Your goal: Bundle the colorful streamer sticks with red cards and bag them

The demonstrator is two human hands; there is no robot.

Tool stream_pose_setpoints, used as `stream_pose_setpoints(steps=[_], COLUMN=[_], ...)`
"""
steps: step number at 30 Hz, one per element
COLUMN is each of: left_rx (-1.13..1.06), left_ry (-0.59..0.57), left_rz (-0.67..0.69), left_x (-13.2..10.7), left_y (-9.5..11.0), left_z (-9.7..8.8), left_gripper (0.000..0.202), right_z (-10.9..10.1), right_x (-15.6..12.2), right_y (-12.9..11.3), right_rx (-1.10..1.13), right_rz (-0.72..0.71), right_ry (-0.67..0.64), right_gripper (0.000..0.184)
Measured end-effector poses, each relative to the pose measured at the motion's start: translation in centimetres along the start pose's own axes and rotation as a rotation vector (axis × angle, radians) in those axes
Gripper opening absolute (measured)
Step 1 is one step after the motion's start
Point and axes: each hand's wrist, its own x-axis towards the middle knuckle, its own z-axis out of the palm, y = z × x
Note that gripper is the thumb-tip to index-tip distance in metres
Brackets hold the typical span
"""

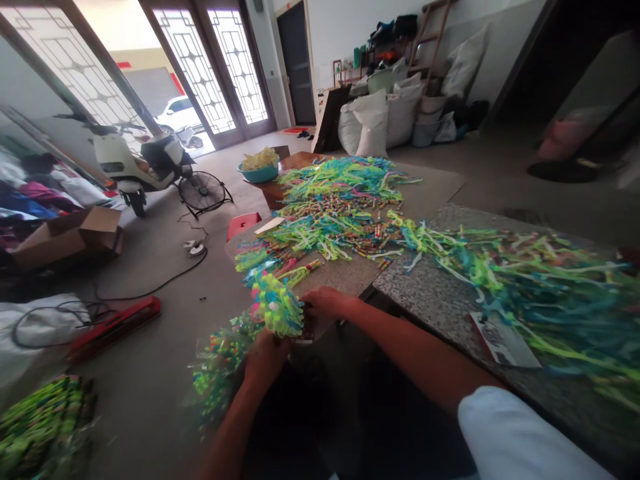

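Note:
My left hand [265, 357] is closed around the lower end of a bundle of neon green, frilly toys [277, 307] held upright in front of me. My right hand [327, 303] grips the same bundle from the right side, fingers curled. Below my left hand a clear bag of more colourful toys [220, 370] hangs blurred. The bundle sits just off the near corner of a speckled stone table [440, 293].
Heaps of green and blue ribboned toys [340, 200] cover the table and a second pile [550, 287] lies to the right. A card [503, 340] rests on the table edge. On the floor: red tool [117, 323], cables, fan [203, 191], scooter [137, 163], cardboard box [70, 233], another toy bundle [40, 420].

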Motion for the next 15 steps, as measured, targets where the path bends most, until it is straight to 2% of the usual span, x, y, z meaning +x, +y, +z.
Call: stream_pose_setpoints(steps=[5,9,10,13,15], left_rx=[-0.006,0.021,0.029,0.046,0.063], left_ry=[-0.008,0.000,0.000,-0.026,-0.039], left_rz=[0.009,0.003,-0.006,-0.028,-0.036], left_x=[0.0,-0.4,-0.5,-0.9,-1.1], left_y=[0.5,0.3,0.1,-0.2,-0.2], left_z=[-0.3,-0.2,-0.1,-0.2,-0.4], left_gripper=[0.012,0.014,0.015,0.019,0.019], right_z=[0.0,-1.8,-2.5,-4.4,-5.1], right_x=[0.4,1.5,2.0,4.7,7.0], right_y=[0.2,2.5,3.2,5.0,5.7], right_rx=[0.007,0.128,0.142,0.091,0.001], right_rz=[0.061,0.037,0.090,0.327,0.410], right_ry=[-0.075,-0.160,-0.116,0.139,0.196], right_gripper=[0.027,0.022,0.023,0.031,0.033])
